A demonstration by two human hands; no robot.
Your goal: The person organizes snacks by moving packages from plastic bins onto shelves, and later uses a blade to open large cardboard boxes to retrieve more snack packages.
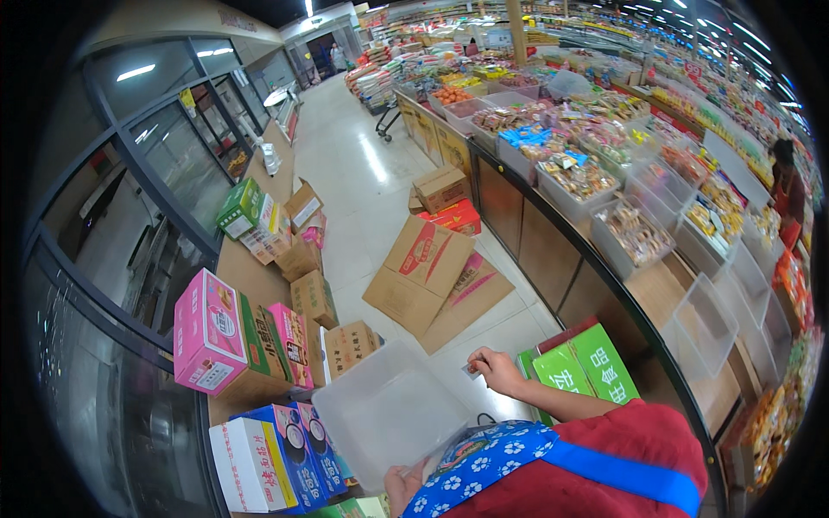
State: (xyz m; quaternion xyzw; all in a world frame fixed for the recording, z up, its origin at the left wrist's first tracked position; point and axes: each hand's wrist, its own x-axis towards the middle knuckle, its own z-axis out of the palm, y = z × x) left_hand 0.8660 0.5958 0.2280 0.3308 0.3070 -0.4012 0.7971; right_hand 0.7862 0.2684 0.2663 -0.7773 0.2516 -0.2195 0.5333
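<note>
My left hand (pixel 403 487) grips the near rim of a translucent plastic bin (pixel 388 414), which is tilted in front of my blue flowered apron (pixel 499 456). No goods show inside the bin. Out to the right, my right hand (pixel 497 372) has its fingers closed on a small packet (pixel 471 370), mostly hidden by the fingers and too small to identify. Beneath my right forearm stands a green cardboard carton (pixel 586 366) bearing white writing. Flattened brown cardboard (pixel 421 275) lies on the floor beyond both hands.
Pink (pixel 210 330) and blue cartons (pixel 285 453) line the ledge by the glass partition on the left. To the right runs a display counter (pixel 511 201) with bins of wrapped snacks (pixel 631 233) and tilted clear bins (pixel 706 324). Another person (pixel 787 188) stands beyond it.
</note>
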